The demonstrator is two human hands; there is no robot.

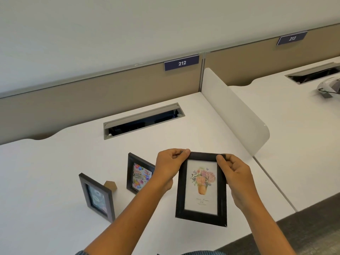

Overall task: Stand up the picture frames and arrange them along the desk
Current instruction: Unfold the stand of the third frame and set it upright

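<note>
A person is holding a black flower-print frame [201, 188] upright above the white desk [55, 172], in front of the cable hatch [143, 120]. The left hand [168, 168] is pinching the frame's top left corner between thumb and fingers, and the right hand [237, 179] is clamping its upper right edge. Two frames are already standing nearer than the hatch and to its left: a black birthday-print frame [138, 173] (balloons on its card) just beside the left hand, and a grey frame [97, 197] further left, its brown prop showing behind.
</note>
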